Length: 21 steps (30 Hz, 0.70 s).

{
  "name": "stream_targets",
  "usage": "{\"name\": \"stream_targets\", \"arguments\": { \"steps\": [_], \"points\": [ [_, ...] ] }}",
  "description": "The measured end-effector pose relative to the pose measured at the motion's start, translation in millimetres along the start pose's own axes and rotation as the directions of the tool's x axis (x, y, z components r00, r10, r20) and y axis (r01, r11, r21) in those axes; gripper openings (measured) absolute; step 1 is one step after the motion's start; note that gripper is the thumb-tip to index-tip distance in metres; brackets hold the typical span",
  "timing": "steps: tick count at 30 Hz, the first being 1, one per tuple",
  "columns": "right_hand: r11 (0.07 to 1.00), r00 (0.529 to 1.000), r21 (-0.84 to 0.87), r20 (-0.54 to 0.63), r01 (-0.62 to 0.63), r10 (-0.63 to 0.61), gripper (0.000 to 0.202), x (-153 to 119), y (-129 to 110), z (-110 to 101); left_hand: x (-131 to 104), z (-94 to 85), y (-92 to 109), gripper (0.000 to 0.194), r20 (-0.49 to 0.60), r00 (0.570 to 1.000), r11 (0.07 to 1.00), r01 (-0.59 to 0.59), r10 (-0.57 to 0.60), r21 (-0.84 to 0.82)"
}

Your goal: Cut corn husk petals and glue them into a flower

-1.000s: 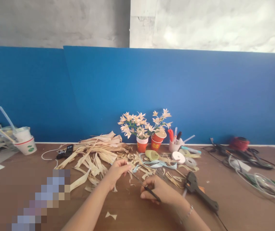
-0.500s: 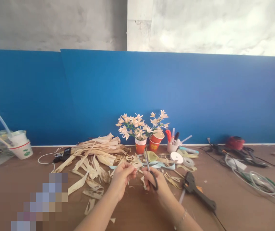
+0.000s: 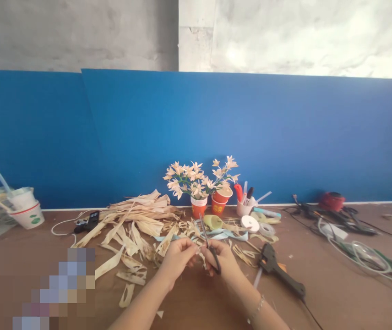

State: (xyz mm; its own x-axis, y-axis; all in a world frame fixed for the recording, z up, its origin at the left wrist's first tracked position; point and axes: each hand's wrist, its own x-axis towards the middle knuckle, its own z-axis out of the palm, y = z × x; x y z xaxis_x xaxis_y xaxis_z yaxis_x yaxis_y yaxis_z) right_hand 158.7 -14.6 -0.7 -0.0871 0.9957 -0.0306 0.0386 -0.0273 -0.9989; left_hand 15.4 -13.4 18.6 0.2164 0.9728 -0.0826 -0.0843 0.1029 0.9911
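My left hand is closed in a pinch over the front of the table. Whatever small piece its fingertips hold is too small to make out. Close beside it, my right hand grips black-handled scissors, their blades pointing up and away. The fingertips of both hands nearly meet. Just beyond lie pale dried husk strips and light blue ribbon. Behind these stand handmade cream flowers in a stack of red-and-white paper cups, beside a second red cup stack.
A black glue gun with its cord lies right of my right hand. Tape rolls and a pen cup stand farther back. Tangled cables cover the right side. A white cup with straws is far left, before the blue partition.
My hands have come closer together, with the fingertips now almost touching. The scissors have moved slightly left and lean more to the left.
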Motion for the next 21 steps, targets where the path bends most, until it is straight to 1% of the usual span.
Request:
{"name": "stream_targets", "arguments": {
  "steps": [3, 5, 6, 7, 8, 9, 10, 11, 12, 13, 14, 15, 16, 17, 18, 19, 21],
  "points": [
    [1.0, 1.0, 0.005, -0.016, 0.012, -0.012, 0.038, -2, -3, 1, 3, -0.1, -2, 0.026, -0.066, 0.997, 0.998, -0.035, 0.032, -0.051],
    [1.0, 1.0, 0.024, -0.021, 0.019, -0.018, 0.038, -4, -6, -1, 4, -4.5, -1, 0.025, -0.13, 0.989, 0.992, -0.082, 0.069, -0.099],
    [0.999, 1.0, 0.03, -0.02, 0.022, -0.022, 0.038, -5, -8, -3, 4, -8.3, 1, 0.023, -0.14, 0.987, 0.988, -0.102, 0.085, -0.117],
    [0.999, 0.999, 0.034, -0.016, 0.029, -0.028, 0.038, -6, -9, -5, 4, -12.9, 4, 0.02, -0.119, 0.988, 0.986, -0.108, 0.094, -0.125],
    [0.999, 0.999, 0.035, -0.001, 0.037, -0.037, 0.038, -7, -11, -7, 3, -18.1, 7, 0.018, -0.042, 0.995, 0.987, -0.098, 0.094, -0.123],
    [0.999, 0.999, 0.034, 0.021, 0.042, -0.042, 0.037, -8, -12, -9, 2, -23.4, 10, 0.018, 0.111, 0.991, 0.993, -0.067, 0.077, -0.095],
    [0.999, 0.998, 0.032, 0.05, 0.04, -0.041, 0.037, -8, -13, -11, 1, -28.1, 14, 0.019, 0.278, 0.96, 1.0, -0.007, 0.015, -0.031],
    [0.999, 0.996, 0.029, 0.083, 0.034, -0.036, 0.035, -9, -14, -13, -1, -31.9, 16, 0.018, 0.425, 0.903, 0.997, 0.032, -0.061, 0.074],
    [0.999, 0.993, 0.025, 0.113, 0.027, -0.03, 0.034, -9, -15, -15, -2, -34.4, 18, 0.014, 0.534, 0.835, 0.983, 0.046, -0.135, 0.176],
    [1.0, 0.99, 0.015, 0.139, 0.018, -0.02, 0.032, -9, -16, -16, -2, -35.4, 19, 0.012, 0.552, 0.815, 0.971, 0.054, -0.178, 0.234],
    [1.0, 0.987, 0.0, 0.163, 0.007, -0.007, 0.03, -9, -16, -16, -3, -34.9, 19, 0.012, 0.51, 0.837, 0.963, 0.068, -0.197, 0.261],
    [1.0, 0.983, -0.017, 0.184, -0.004, 0.007, 0.028, -9, -17, -17, -3, -33.3, 18, 0.012, 0.446, 0.875, 0.963, 0.076, -0.189, 0.258],
    [0.999, 0.978, -0.039, 0.206, -0.016, 0.023, 0.027, -9, -17, -16, -2, -30.9, 16, 0.012, 0.37, 0.914, 0.967, 0.077, -0.165, 0.241],
    [0.997, 0.973, -0.065, 0.227, -0.031, 0.045, 0.025, -9, -16, -16, -1, -28.2, 14, 0.013, 0.311, 0.941, 0.971, 0.063, -0.136, 0.232],
    [0.995, 0.966, -0.092, 0.248, -0.046, 0.068, 0.024, -9, -16, -15, -1, -25.5, 12, 0.013, 0.27, 0.957, 0.972, 0.042, -0.105, 0.231],
    [0.992, 0.96, -0.115, 0.266, -0.055, 0.084, 0.022, -9, -15, -14, 0, -23.3, 9, 0.013, 0.25, 0.965, 0.97, 0.018, -0.08, 0.241],
    [0.989, 0.953, -0.14, 0.289, -0.052, 0.091, 0.02, -9, -14, -12, 1, -20.7, 5, 0.012, 0.252, 0.966, 0.961, -0.019, -0.053, 0.276]
  ]
}}
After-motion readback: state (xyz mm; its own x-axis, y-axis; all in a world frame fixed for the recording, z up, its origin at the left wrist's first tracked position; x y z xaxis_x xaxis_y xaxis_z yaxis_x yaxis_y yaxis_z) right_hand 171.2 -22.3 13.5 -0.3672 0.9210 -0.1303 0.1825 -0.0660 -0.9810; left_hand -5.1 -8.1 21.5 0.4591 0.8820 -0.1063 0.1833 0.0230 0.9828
